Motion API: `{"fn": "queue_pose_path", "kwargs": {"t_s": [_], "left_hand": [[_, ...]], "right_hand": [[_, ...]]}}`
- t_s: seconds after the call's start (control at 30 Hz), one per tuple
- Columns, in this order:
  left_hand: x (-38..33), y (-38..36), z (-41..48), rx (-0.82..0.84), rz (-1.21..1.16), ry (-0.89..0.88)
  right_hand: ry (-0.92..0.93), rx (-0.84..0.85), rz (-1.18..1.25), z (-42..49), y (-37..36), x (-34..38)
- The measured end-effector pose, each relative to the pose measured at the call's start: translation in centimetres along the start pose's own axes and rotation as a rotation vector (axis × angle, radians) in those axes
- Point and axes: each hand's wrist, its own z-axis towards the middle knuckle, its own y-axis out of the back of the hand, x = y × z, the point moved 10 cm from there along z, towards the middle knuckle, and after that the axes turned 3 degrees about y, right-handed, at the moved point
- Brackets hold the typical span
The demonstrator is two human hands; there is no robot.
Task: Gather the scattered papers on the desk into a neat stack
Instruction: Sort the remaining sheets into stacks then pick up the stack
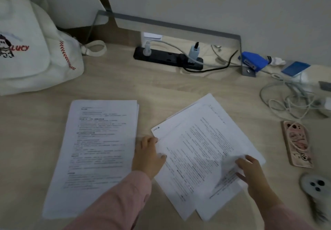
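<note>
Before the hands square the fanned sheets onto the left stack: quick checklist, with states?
1. Left hand holds the left edge of the fanned sheets: ok.
2. Right hand has a grip on their lower right part: cannot tell, blurred.
3. Sheets aligned: not ok, corners splay at several angles.
4. Left stack squared: ok, only a slight offset at its top right corner.
5. The two piles lie apart on the desk: ok, no overlap.
6. Cased phone and cables apart from the sheets: ok, both lie further right.
</note>
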Motion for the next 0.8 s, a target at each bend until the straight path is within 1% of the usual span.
{"fn": "queue_pose_path", "kwargs": {"t_s": [0.1, 0.17, 0.23, 0.27, 0.3, 0.33, 0.37, 0.4, 0.43, 0.5, 0.57, 0.63, 0.7, 0.73, 0.77, 0.8], "left_hand": [[0.2, -0.6, -0.4, -0.067, 0.112, 0.069], [0.9, -1.1, -0.6, -0.041, 0.134, 0.147], [1.0, -2.1, -0.9, 0.032, 0.15, 0.16], [0.8, -2.5, -1.1, 0.067, 0.121, 0.14], [0.3, -2.7, -1.4, 0.095, 0.074, 0.112], [-0.4, -2.7, -1.8, 0.108, 0.048, 0.067], [-1.3, -2.2, -2.1, 0.098, 0.04, 0.018], [-2.2, -1.5, -2.4, 0.071, 0.044, -0.026], [-3.1, -0.6, -2.6, 0.041, 0.057, -0.068], [-5.4, 0.8, -3.0, -0.011, 0.113, -0.164], [-8.1, 1.8, -3.6, -0.062, 0.163, -0.283], [-10.2, 2.1, -4.1, -0.1, 0.168, -0.373], [-11.5, 2.2, -4.4, -0.121, 0.145, -0.42], [-11.8, 2.1, -4.6, -0.129, 0.135, -0.432], [-11.8, 2.0, -4.8, -0.137, 0.116, -0.435], [-11.6, 2.0, -4.9, -0.151, 0.087, -0.425]], "right_hand": [[-0.057, 0.089, 0.174, -0.5, -0.1, 0.3], [-0.072, 0.182, 0.274, -0.6, -1.0, 0.7], [-0.034, 0.268, 0.245, -1.1, -1.9, 1.7], [0.009, 0.277, 0.186, -1.2, -2.0, 2.2], [0.077, 0.248, 0.091, -1.0, -1.6, 2.8], [0.182, 0.177, -0.013, -0.8, -0.7, 3.9], [0.344, 0.077, -0.129, -1.0, 0.4, 5.8], [0.546, 0.007, -0.242, -1.8, 1.2, 8.1], [0.77, -0.016, -0.354, -3.3, 1.2, 10.7], [1.167, 0.02, -0.616, -6.7, -0.4, 14.1], [1.429, 0.035, -0.833, -8.7, -2.2, 15.2], [1.548, 0.081, -0.974, -9.0, -3.9, 15.2], [1.601, 0.125, -1.039, -8.6, -4.9, 14.5], [1.594, 0.149, -1.054, -8.4, -5.1, 14.2], [1.533, 0.191, -1.072, -7.8, -5.0, 13.8], [1.415, 0.241, -1.085, -6.8, -4.6, 13.3]]}}
